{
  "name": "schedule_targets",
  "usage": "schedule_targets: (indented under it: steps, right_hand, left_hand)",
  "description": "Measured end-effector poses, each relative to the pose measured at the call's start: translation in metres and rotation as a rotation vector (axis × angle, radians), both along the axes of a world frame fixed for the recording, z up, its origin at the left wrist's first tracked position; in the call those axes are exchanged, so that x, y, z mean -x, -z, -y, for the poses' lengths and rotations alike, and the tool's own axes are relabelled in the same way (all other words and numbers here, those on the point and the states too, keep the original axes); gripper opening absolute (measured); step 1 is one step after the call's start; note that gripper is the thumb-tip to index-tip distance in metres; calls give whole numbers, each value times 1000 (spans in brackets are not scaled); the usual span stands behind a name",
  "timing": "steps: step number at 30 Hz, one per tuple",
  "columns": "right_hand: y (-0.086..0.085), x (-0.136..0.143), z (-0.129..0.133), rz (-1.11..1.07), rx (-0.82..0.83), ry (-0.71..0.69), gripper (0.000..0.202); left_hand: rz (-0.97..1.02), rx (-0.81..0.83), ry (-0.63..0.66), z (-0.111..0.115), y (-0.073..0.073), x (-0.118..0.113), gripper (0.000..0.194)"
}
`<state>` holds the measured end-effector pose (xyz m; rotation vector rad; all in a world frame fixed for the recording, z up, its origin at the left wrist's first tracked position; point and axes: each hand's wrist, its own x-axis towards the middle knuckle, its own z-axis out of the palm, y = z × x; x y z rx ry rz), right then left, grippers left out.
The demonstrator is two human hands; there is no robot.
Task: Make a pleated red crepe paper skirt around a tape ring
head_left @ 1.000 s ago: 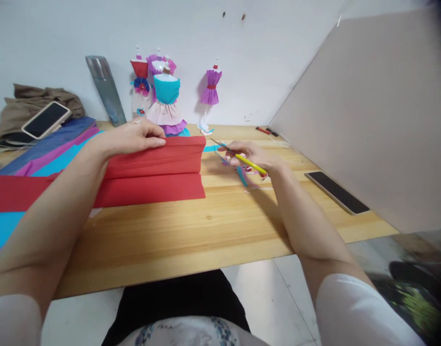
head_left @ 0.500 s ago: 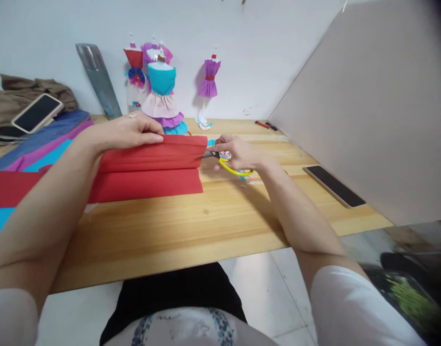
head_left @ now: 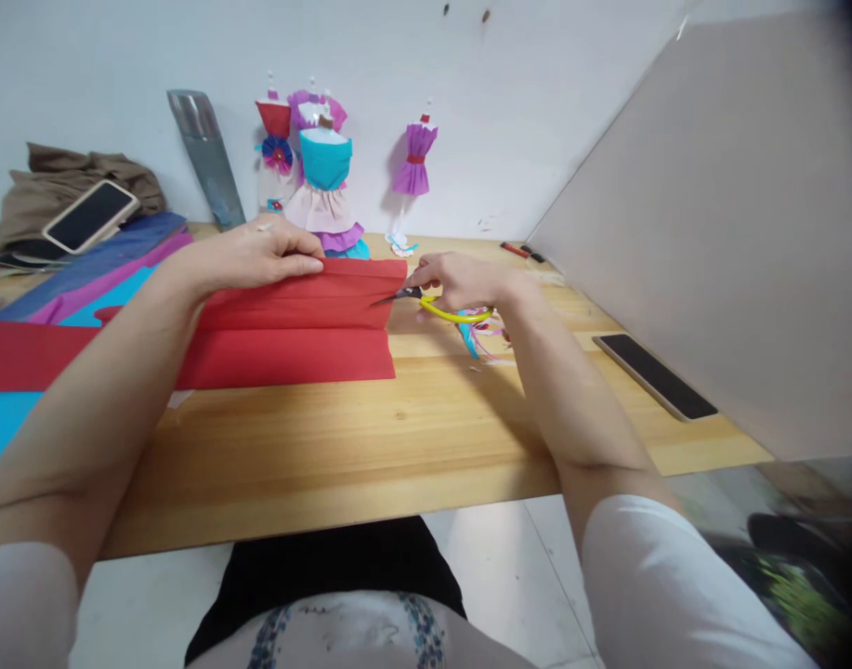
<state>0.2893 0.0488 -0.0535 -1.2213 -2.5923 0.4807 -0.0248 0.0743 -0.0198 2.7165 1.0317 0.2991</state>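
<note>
A sheet of red crepe-like paper, folded into long layers, spreads over the wooden table. My left hand pinches its raised upper fold between thumb and fingers. In my right hand are scissors with yellow handles. Their dark blades point left and lie at the right end of the red layers; one blade shows over the paper's surface, and I cannot tell where the other is. Below and behind the right hand lies a small heap of coloured paper scraps.
Small dress forms in paper dresses stand against the wall, with a purple-dressed one apart. A grey bottle leans at left, near a phone on brown cloth. Another phone lies by the right partition.
The scissors have shifted slightly left, so a blade now shows over the red paper. The whole view has moved a little. My left hand keeps its pinch.
</note>
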Motion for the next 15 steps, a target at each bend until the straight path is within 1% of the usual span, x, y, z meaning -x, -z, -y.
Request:
schedule_targets:
  steps: [3,4,7,11,15]
  right_hand:
    - [1,-1,-2,177,-27,-40,37]
    - [1,-1,-2,188,-30,-34,40]
    - [3,-5,0,169,-25,-37,44]
    - [2,-10,0,153,-42,-41,44]
    - [0,-10,0,140,-62,-16,48]
  left_hand:
    - [8,-10,-21,-1,2,1,42]
    - [10,-11,-31,-1,2,1,43]
    - [12,-10,-61,0,1,0,44]
    - [21,-8,-91,2,1,-1,45]
    - [27,-19,-114,3,1,-1,45]
